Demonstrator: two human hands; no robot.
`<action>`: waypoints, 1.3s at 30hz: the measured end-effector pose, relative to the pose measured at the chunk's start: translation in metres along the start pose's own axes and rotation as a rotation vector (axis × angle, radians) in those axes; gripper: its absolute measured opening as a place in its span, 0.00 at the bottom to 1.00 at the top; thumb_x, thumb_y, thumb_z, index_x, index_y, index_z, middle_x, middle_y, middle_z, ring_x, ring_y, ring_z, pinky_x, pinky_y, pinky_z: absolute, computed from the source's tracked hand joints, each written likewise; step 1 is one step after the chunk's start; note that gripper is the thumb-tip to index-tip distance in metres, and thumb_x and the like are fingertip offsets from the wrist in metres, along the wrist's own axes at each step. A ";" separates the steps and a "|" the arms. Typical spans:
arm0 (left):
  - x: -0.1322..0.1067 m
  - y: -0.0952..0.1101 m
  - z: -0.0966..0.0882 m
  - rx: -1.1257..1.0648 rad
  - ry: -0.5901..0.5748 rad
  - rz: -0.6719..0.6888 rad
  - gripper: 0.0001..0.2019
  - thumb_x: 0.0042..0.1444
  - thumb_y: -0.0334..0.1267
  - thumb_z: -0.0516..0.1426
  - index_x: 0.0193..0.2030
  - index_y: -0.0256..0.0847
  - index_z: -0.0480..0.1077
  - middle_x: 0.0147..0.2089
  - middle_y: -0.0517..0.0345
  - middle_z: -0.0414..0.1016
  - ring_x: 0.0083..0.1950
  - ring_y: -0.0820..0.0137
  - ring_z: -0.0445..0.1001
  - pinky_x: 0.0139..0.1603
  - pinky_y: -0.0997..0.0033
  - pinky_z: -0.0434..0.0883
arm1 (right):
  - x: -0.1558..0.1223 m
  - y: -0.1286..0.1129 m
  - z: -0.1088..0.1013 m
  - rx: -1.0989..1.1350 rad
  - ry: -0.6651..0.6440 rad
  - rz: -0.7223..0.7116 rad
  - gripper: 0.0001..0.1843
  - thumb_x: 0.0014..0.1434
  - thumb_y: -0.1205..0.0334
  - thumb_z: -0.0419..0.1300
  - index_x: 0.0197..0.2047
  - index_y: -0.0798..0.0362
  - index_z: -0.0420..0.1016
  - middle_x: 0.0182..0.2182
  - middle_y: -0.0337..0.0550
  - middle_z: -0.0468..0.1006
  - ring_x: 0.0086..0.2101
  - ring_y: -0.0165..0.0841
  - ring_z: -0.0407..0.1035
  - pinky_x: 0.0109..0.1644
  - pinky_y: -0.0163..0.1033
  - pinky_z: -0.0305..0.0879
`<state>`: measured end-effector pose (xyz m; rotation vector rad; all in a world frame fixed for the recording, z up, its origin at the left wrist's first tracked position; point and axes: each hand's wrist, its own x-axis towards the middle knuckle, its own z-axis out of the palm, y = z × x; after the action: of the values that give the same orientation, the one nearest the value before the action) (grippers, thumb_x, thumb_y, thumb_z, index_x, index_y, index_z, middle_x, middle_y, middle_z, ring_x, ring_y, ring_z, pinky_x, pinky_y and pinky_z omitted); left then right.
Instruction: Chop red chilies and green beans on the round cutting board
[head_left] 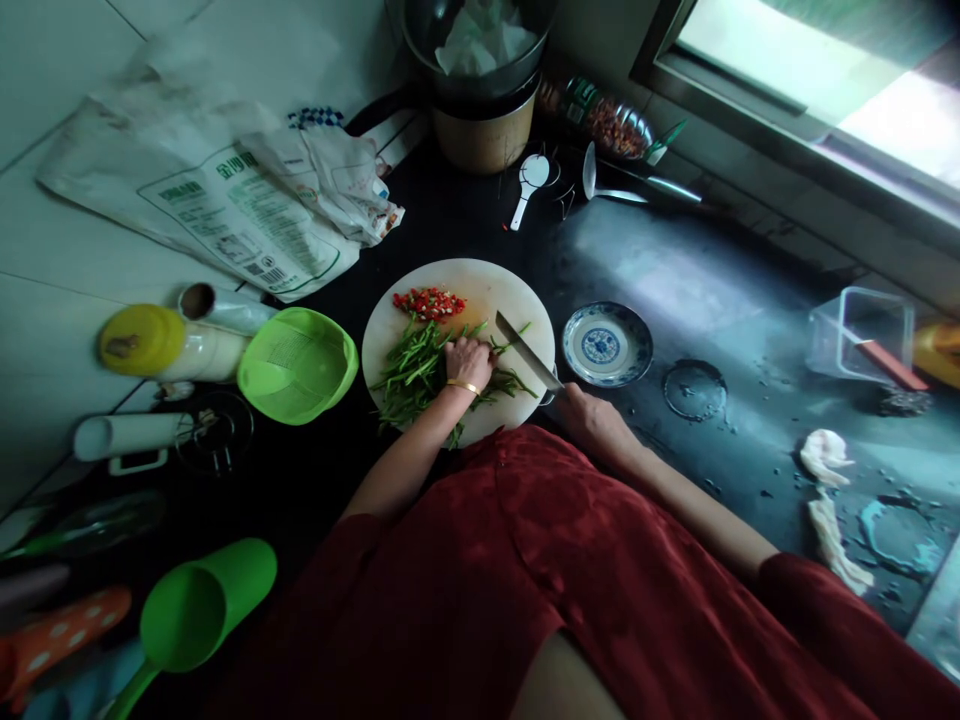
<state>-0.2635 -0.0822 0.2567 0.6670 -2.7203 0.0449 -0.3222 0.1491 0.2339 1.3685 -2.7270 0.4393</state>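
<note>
On a round white cutting board point(487, 280) lies a pile of long green vegetable stems point(409, 365), their exact kind unclear. My left hand point(469, 362), with a gold bangle at the wrist, presses down on the stems with its fingers curled around them. In my right hand point(596, 422) is the handle of a kitchen knife point(529, 355). Its blade points up and left over the board, just right of my left fingers, close to some stem ends. Chopped red chillies point(430, 303) form a small heap at the board's upper left.
Right of the board stands a blue-and-white plate point(607, 344). A light green basket point(298, 365) is on the left, near a yellow-lidded jar point(142, 340). Behind are a pot point(484, 130), a white sack point(247, 220) and a ladle point(592, 175). A clear plastic box point(862, 330) sits far right.
</note>
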 end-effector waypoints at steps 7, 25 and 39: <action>0.007 0.006 0.007 0.023 0.008 0.057 0.13 0.61 0.33 0.50 0.44 0.37 0.76 0.46 0.43 0.75 0.53 0.57 0.67 0.53 0.58 0.59 | 0.003 -0.004 -0.001 -0.046 -0.050 0.001 0.11 0.68 0.60 0.45 0.45 0.56 0.64 0.30 0.46 0.76 0.32 0.34 0.73 0.29 0.35 0.48; 0.009 0.009 0.011 0.071 -0.020 0.090 0.18 0.58 0.24 0.45 0.43 0.32 0.76 0.44 0.38 0.75 0.52 0.58 0.69 0.54 0.58 0.60 | 0.027 -0.035 -0.001 -0.133 -0.163 0.033 0.12 0.68 0.64 0.44 0.52 0.59 0.60 0.36 0.54 0.78 0.36 0.37 0.76 0.32 0.35 0.59; 0.040 0.019 -0.012 0.098 0.001 0.067 0.11 0.60 0.39 0.53 0.44 0.39 0.74 0.49 0.46 0.75 0.57 0.56 0.67 0.55 0.57 0.59 | -0.015 0.021 0.000 0.339 0.331 0.130 0.13 0.63 0.55 0.44 0.41 0.53 0.65 0.26 0.47 0.75 0.26 0.36 0.69 0.29 0.36 0.53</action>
<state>-0.3021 -0.0817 0.2821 0.6020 -2.7537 0.1956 -0.3300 0.1732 0.2266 1.0555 -2.5501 1.0740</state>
